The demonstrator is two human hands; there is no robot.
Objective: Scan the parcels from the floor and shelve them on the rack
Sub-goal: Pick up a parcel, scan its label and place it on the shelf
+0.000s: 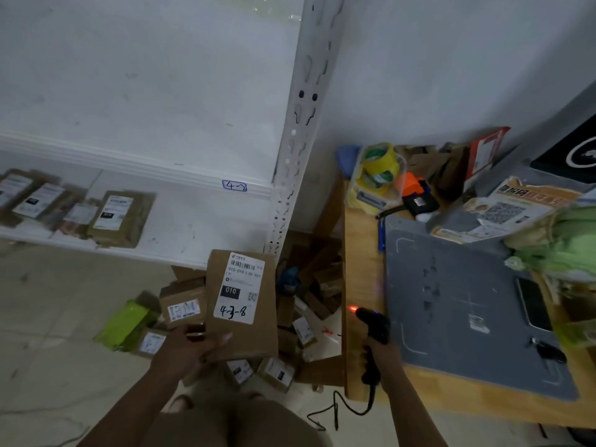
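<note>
Left hand (187, 348) grips labelled parcel (242, 304) over the floor pile; right hand (380, 353) clasps scanner (372, 333), pointed aside. Recommend aiming the beam squarely at the barcode before shelving on rack (129, 175).

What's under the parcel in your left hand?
Under the held parcel, in the left hand, labelled parcels lie piled on the floor; whatever sits directly behind it is covered.

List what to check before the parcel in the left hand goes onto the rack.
1. Left hand grips the parcel: ok.
2. Label faces up, barcode uncovered: ok.
3. Right hand holds the scanner, red light on: ok.
4. Scanner aimed at the label: cannot tell.
5. Scan registered: cannot tell.
6. Bare room on the rack shelf beside the shelved parcels: ok.
</note>
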